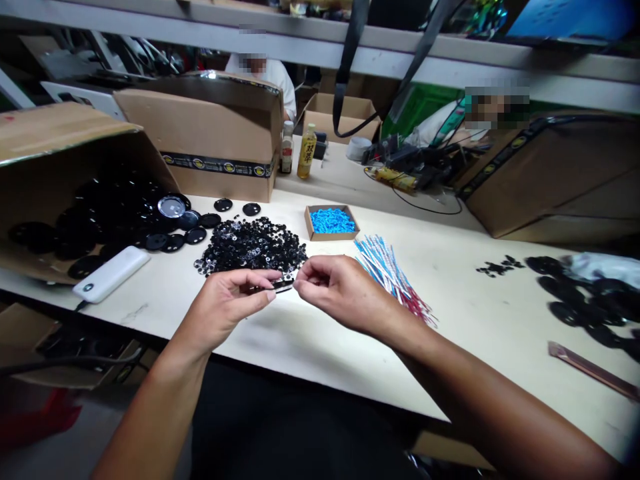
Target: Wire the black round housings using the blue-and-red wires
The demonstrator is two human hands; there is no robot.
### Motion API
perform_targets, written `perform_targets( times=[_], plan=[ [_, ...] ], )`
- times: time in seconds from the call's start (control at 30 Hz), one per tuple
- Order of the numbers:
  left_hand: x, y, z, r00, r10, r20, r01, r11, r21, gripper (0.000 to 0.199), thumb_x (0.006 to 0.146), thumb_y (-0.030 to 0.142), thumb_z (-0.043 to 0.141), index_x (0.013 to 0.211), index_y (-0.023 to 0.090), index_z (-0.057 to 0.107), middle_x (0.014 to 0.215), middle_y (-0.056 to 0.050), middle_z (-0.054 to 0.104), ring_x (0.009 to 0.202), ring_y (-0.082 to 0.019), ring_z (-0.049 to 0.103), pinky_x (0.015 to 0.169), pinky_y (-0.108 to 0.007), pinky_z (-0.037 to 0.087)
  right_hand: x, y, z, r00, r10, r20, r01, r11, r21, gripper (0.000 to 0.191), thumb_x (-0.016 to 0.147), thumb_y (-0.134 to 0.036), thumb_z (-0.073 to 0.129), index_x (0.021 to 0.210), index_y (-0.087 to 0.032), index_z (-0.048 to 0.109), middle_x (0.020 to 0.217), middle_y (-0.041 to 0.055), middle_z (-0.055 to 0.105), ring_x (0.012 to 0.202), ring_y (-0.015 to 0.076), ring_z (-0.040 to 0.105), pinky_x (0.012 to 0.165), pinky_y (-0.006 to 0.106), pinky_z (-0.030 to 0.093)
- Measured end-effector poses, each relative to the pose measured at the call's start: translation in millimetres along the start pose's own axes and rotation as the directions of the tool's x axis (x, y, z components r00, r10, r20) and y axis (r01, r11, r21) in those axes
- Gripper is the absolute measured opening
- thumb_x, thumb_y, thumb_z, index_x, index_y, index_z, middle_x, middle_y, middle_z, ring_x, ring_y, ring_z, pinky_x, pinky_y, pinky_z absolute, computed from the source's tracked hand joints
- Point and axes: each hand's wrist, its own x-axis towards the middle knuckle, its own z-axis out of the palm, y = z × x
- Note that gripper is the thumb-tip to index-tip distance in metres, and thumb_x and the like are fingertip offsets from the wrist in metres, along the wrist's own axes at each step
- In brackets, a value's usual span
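Observation:
My left hand (220, 303) pinches a thin black piece (283, 287), seen nearly edge-on, between thumb and fingers; it looks like one of the black discs. Close by on the right, my right hand (345, 293) has thumb and forefinger pressed together at the piece's edge. Whatever sits in that pinch is too small or hidden to name. Just beyond both hands lies a heap of small black and clear round parts (253, 243). A small cardboard box (334, 236) holds blue pieces (333, 220). Beside my right wrist are blue, white and red wires (393, 273).
On the left, a tipped carton (60, 130) spills black discs (173, 242) near a white power bank (113, 273). Another carton (215, 133) and bottles (307, 152) stand behind. More black discs (565, 313) lie right, near a brown strip (593, 369). Two people sit across.

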Motion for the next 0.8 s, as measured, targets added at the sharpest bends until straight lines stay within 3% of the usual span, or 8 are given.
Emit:
perform_targets(
  times=[0.43,0.8],
  plan=[
    [5.1,-17.1,-8.7,1.0,-0.018,0.003,0.018,1.0,-0.009,0.012,0.085,0.033,0.089,0.089,0.023,0.083,0.131,-0.009,0.08,0.123,-0.032,0.073,0.106,-0.041,0.052,4.1,5.1,12.8,0.999,0.05,0.017,-0.05,0.998,0.033,0.011,0.09,-0.014,0.067,0.082,-0.016,0.075,0.077,0.0002,0.073,0.068,0.0124,0.06,0.066,0.024,0.041],
    [2.0,-24.7,-6.6,1.0,0.026,0.015,-0.026,0.999,-0.029,0.01,0.084,0.029,0.09,0.089,0.022,0.084,0.127,-0.011,0.082,0.128,-0.037,0.072,0.115,-0.051,0.051,-0.5,22.8,17.9,0.994,0.102,0.049,-0.108,0.982,0.156,0.017,0.091,-0.027,0.072,0.078,-0.015,0.075,0.068,0.0,0.066,0.063,0.0118,0.052,0.059,0.025,0.038]
  ],
)
